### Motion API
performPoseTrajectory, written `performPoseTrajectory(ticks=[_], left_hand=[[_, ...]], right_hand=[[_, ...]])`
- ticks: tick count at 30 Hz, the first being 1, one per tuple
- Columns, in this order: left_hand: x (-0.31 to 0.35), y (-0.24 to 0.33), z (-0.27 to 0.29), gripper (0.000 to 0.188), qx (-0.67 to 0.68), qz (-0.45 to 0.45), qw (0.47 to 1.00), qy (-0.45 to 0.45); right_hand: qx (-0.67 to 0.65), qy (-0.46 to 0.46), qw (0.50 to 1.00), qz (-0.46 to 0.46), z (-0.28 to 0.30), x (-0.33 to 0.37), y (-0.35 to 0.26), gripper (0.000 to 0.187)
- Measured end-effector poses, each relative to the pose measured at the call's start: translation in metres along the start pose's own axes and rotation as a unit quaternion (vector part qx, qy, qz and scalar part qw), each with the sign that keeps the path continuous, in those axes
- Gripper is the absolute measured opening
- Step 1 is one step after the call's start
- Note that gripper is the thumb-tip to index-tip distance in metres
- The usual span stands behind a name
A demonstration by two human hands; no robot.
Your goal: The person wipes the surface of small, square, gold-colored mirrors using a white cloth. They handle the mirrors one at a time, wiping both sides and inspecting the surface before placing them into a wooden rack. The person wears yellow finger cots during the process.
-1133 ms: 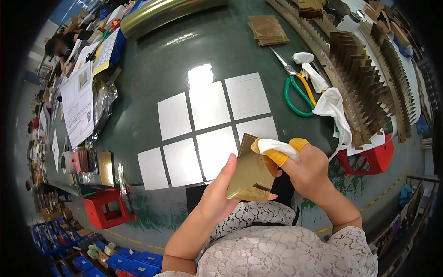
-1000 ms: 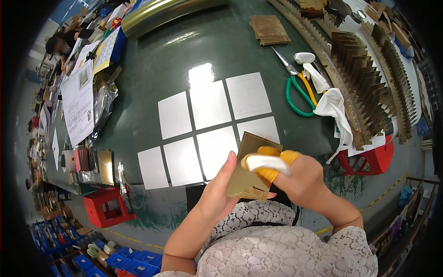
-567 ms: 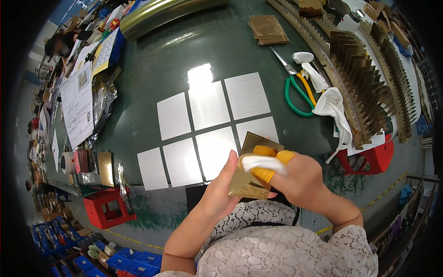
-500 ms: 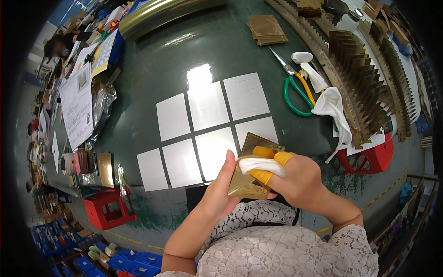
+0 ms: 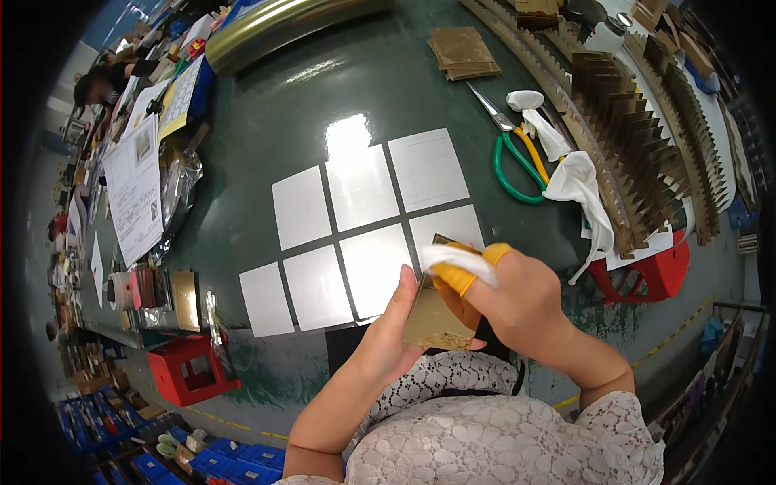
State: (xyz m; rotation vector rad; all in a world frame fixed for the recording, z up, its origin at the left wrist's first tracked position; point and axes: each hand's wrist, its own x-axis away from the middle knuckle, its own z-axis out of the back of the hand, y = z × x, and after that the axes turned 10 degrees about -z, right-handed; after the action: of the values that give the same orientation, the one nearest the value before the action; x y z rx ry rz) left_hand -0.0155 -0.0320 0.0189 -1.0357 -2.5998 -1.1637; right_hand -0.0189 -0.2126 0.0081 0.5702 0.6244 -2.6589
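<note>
In front of my body, my left hand [image 5: 390,335] grips a shiny gold-coloured plate [image 5: 435,322] by its left edge, with the thumb up along that side. The plate is tilted and mirrors part of its surroundings. My right hand [image 5: 527,297] pinches a folded white cloth [image 5: 459,259] over the plate's far part. Yellow finger covers [image 5: 454,277] sit on some of its fingers. The cloth hides that part of the plate, so I cannot tell how firmly it touches. Beyond my hands, several white rectangular sheets [image 5: 362,186] lie in two rows on the dark green table [image 5: 242,170].
Scissors [image 5: 517,162] with green and yellow handles lie right, beside crumpled white cloths [image 5: 584,190]. Slotted racks [image 5: 618,121] hold upright plates behind them. A stack of brownish plates [image 5: 463,52] and a gold roll [image 5: 299,28] lie far off. Red stools [image 5: 190,368] flank the table.
My right hand has moved the cloth away from my body, toward the plate's far end, uncovering more of its near surface. My left hand keeps its hold on the plate.
</note>
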Motion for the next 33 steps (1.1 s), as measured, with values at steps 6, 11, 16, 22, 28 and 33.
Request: performPoseTrajectory(ticks=[6, 11, 16, 22, 28, 33], left_hand=[[0.004, 0.008, -0.003, 0.072, -0.029, -0.013, 1.0, 0.001], [-0.002, 0.004, 0.008, 0.075, -0.026, -0.044, 0.998, -0.039], [-0.004, 0.007, 0.009, 0.08, -0.044, -0.062, 0.996, -0.05], [-0.007, 0.008, 0.01, 0.078, -0.002, -0.078, 0.995, -0.066], [-0.007, 0.005, 0.011, 0.076, 0.007, -0.074, 0.995, -0.068], [-0.006, -0.001, 0.006, 0.071, 0.017, -0.078, 0.995, -0.053]], right_hand=[[0.021, -0.01, 0.999, -0.033, 0.001, 0.002, 0.009, 0.026], [0.034, -0.021, 0.998, -0.051, 0.005, 0.015, 0.016, 0.024], [0.072, -0.025, 0.994, -0.082, 0.007, 0.029, 0.021, 0.022], [0.084, -0.016, 0.989, -0.124, 0.012, 0.037, 0.03, 0.025], [-0.016, -0.05, 0.997, -0.064, 0.021, 0.03, 0.01, 0.034], [-0.09, -0.103, 0.991, -0.01, 0.013, 0.029, -0.008, 0.034]])
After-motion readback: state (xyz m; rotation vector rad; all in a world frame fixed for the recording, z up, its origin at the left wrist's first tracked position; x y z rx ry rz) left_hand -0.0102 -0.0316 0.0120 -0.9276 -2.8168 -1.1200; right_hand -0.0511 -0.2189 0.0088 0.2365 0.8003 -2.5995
